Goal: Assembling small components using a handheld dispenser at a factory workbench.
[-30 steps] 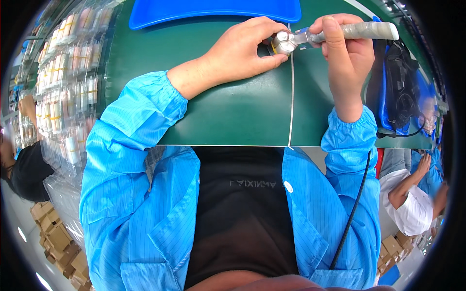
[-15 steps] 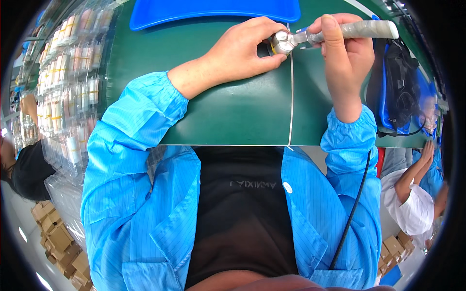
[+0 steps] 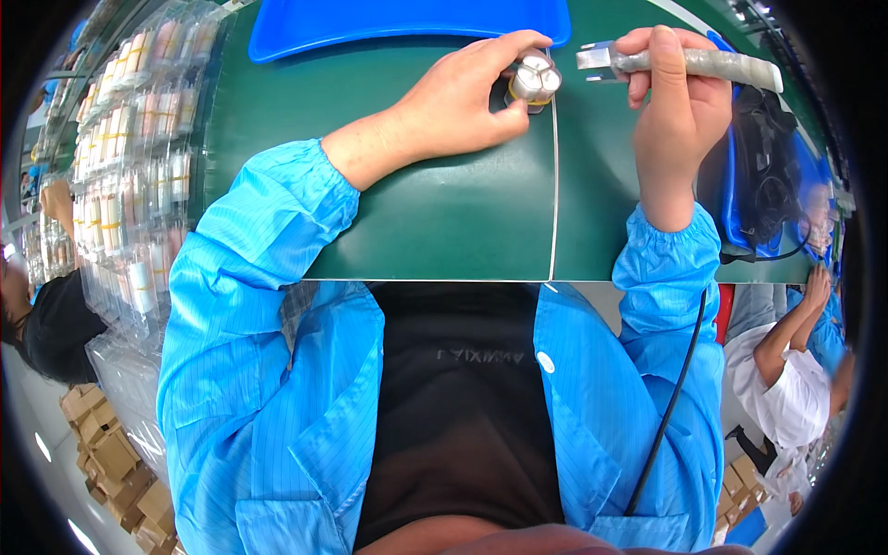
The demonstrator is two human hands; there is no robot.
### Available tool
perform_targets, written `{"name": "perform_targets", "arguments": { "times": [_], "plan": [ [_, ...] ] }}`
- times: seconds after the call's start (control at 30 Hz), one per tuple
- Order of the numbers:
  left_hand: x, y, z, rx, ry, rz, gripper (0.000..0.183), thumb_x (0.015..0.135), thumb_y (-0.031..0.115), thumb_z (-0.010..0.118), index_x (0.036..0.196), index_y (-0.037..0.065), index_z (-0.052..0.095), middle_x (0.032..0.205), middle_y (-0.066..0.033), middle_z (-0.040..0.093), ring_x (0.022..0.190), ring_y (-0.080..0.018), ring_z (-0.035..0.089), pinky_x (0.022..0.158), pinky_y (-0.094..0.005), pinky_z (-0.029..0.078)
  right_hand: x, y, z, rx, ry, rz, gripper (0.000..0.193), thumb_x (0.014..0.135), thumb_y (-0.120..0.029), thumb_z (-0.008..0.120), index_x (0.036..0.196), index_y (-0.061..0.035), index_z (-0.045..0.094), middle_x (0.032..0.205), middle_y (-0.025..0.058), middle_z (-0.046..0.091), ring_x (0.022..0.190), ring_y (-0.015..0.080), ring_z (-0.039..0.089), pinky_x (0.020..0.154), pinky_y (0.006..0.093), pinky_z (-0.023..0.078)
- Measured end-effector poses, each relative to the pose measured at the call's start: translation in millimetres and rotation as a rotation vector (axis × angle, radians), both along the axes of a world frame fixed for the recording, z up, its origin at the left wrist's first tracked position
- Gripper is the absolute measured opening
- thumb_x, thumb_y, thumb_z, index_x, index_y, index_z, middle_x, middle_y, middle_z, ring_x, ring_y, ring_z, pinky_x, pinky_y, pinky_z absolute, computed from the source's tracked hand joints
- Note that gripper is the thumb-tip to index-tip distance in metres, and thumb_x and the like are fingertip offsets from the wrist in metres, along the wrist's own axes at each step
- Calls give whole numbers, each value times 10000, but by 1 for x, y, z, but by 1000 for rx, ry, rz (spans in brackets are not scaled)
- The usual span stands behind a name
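On the green table, near the blue tray, stands a bundle of short silvery cylinders (image 3: 536,80) with a yellow band around it. My left hand (image 3: 462,92) is closed around its left side, index finger at the back and thumb in front. My right hand (image 3: 680,102) grips a tool with a thick handle wrapped in whitish film (image 3: 740,67). Flat metal prongs (image 3: 595,59) stick out of its left end, apart from the bundle and to the right of it. The bundle's lower part is partly hidden by my thumb.
The blue tray (image 3: 407,20) lies at the far edge. Clear plastic trays of banded tubes (image 3: 116,176) are stacked at the left. Another blue tray (image 3: 737,217) with black cables sits at the right. Co-workers are on both sides, and cardboard boxes (image 3: 111,458) lie lower left.
The tool in my right hand has moved right, away from the bundle, so its prongs now show fully. My left hand stays around the bundle, its thumb slightly drawn back.
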State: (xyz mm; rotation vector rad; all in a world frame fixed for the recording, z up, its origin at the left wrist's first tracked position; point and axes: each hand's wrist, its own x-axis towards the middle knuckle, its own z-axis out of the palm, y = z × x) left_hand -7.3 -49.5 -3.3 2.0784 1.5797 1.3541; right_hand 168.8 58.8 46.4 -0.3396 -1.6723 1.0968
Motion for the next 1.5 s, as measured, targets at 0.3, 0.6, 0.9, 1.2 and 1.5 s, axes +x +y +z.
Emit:
{"name": "perform_targets", "arguments": {
  "times": [0.3,0.6,0.9,1.2,1.5],
  "plan": [
    [0,-1,5,-209,-143,14,588,762,204,820,1263,73,543,1104,-80,620,1004,-221,622,885,-302,508,1,6,-1,-47,-25,-44,214,1006,-165,546,912,11,624,860,92,676,591,62,491,562,223,429],
    [6,-3,13,-217,-46,117,501,779,227,787,1197,36,588,1053,-106,603,920,-250,632,825,-347,538,1,4,-6,-29,-12,57,207,1010,-174,542,939,12,599,886,110,678,600,66,497,580,227,448],
    [2,-1,6,-139,8,68,434,813,181,776,1192,37,621,1083,-73,612,914,-185,629,818,-291,527,-4,-3,-8,-56,-64,67,134,996,-146,576,967,-15,579,887,86,680,609,40,493,548,178,413],
    [3,-1,6,-114,-87,59,408,775,184,763,1134,38,635,990,-106,623,897,-258,632,787,-348,525,-10,-12,-8,-11,-176,-9,143,979,-159,612,963,-23,572,846,64,676,598,34,483,524,178,388],
    [3,1,5,-53,-33,57,395,773,180,743,1127,40,637,984,-104,623,898,-249,628,777,-345,523,-9,-10,-6,-58,-150,8,141,977,-154,615,951,-22,572,839,64,674,593,36,489,514,183,390]
  ]
}}
